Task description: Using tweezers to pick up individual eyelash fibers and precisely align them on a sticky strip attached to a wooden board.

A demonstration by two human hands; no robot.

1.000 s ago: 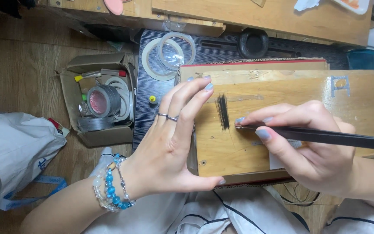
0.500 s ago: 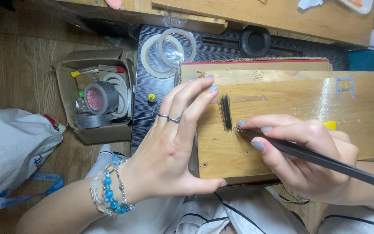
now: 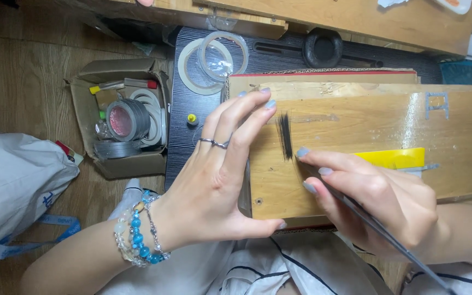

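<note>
- My left hand point(image 3: 214, 180) lies flat against the left end of the light brown wooden board point(image 3: 367, 147), fingers stretched out and loose over its top face, thumb hooked along its near edge; it clasps nothing.
- My right hand point(image 3: 372, 199) is pinched shut on a long thin dark metal tool point(image 3: 389, 235), whose handle runs back toward the lower right corner.
- The tool's tip is hidden under my fingertips point(image 3: 302, 152), so I cannot tell whether it touches the hair.
- The small black tuft of fine hairs point(image 3: 285, 136) lies on the board's top face, between my two hands, just beside my right index fingertip.
- A yellow plastic strip point(image 3: 397, 158) sits on the board right behind my right hand.
- Left of the board, an open cardboard box with rolls of tape point(image 3: 124, 123) stands on the wooden floor.
- Two rings of pale tape point(image 3: 211, 54) lie on the black ribbed surface above my left hand.
</note>
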